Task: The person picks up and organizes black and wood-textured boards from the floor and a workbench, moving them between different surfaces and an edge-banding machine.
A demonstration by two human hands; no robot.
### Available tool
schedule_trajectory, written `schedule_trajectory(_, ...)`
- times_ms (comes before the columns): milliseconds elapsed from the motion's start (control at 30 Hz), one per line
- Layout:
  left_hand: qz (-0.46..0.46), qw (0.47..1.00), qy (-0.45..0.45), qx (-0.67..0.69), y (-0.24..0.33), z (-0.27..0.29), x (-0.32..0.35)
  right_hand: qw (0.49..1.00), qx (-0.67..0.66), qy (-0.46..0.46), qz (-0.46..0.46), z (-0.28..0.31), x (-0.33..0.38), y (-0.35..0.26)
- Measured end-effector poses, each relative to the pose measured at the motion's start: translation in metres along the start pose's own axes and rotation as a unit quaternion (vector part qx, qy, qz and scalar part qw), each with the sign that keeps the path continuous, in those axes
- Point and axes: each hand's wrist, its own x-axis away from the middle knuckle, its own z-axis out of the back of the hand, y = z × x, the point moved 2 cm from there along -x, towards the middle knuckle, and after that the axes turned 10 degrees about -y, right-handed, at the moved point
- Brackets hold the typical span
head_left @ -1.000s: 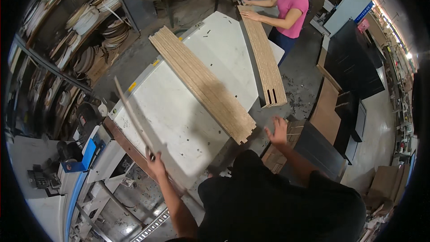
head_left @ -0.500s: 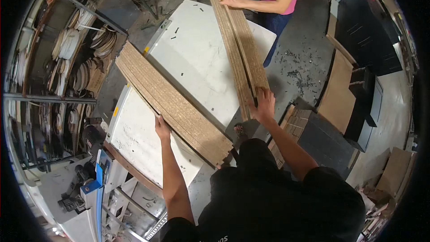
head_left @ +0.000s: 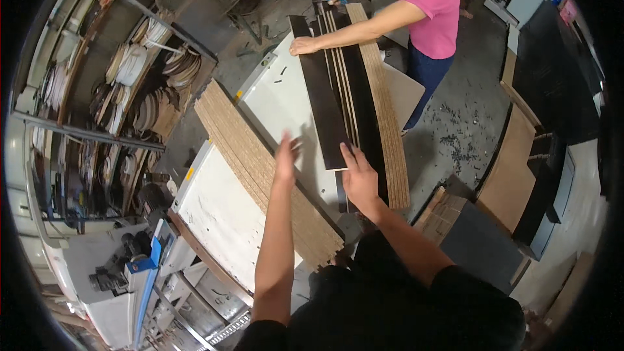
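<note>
My left hand, blurred and with its fingers apart, hovers beside a stack of particleboard strips and holds nothing. My right hand grips the near end of a dark board, its fingers lying over the top face. A co-worker's hand rests on the far part of the same board. Right of it, several narrow strips stand with light edges up. Beyond these runs another dark face, then a bundle of strips with raw particleboard edges.
Both stacks lie across a white work surface. A co-worker in a pink shirt stands at its far right. Shelves of coiled edging line the left side. Dark scraps litter the floor, and cardboard boxes stand nearer.
My left hand has left the left stack and moved up and right. In the right bundle, strips have turned, showing dark faces. The co-worker's other hand now shows at the far end.
</note>
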Motion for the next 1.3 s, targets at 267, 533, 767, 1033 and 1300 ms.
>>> schedule_trajectory(267,0.027,0.999,-0.026,0.000,-0.028,-0.017,-0.035,0.971,0.002,-0.226,0.073,-0.010,0.033,-0.016)
schedule_trajectory(533,-0.068,0.843,0.219,-0.487,-0.026,-0.028,0.039,0.986,-0.073,-0.151,-0.018,-0.012,0.048,0.008)
schedule_trajectory(767,-0.074,0.868,0.261,-0.415,-0.031,-0.076,0.046,0.992,-0.052,-0.116,-0.018,-0.008,0.048,0.008)
schedule_trajectory(1033,-0.127,0.951,0.195,-0.205,-0.058,-0.065,0.024,0.915,-0.298,-0.132,-0.236,-0.094,-0.027,0.042)
schedule_trajectory(1300,0.013,0.898,0.141,-0.417,-0.037,-0.045,0.026,0.787,-0.511,-0.144,-0.315,-0.153,-0.018,0.031)
